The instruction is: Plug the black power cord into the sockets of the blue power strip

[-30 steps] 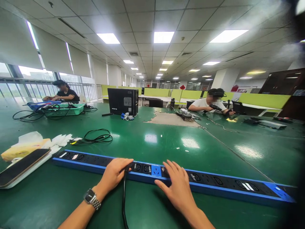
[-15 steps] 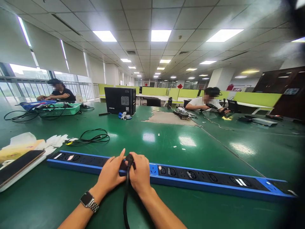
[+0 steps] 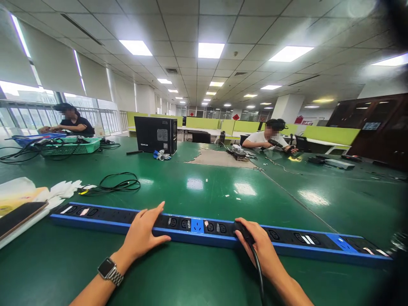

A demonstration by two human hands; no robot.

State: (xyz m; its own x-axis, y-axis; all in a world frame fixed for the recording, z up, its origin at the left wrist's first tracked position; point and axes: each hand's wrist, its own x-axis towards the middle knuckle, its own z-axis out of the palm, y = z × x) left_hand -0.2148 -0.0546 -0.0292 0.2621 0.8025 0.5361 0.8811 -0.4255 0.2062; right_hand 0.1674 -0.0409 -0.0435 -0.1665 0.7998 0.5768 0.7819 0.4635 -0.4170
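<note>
A long blue-and-black power strip lies across the green table in front of me, with several sockets along its top. My left hand rests over its left half, thumb and fingers spread apart, holding nothing. Over the right half, my right hand is closed around a black power plug, close to the sockets. From that plug a black cord runs down toward me. The fingers partly cover the plug, so I cannot tell whether it touches a socket.
Left of the strip are a phone and tissues. Beyond lie a coiled black cable, a computer tower, gloves and a green basket with cables. Two people sit at the far side.
My right hand has moved right along the power strip with the plug, away from my left hand. My left hand stays over the strip, its fingers spread. The view has shifted slightly.
</note>
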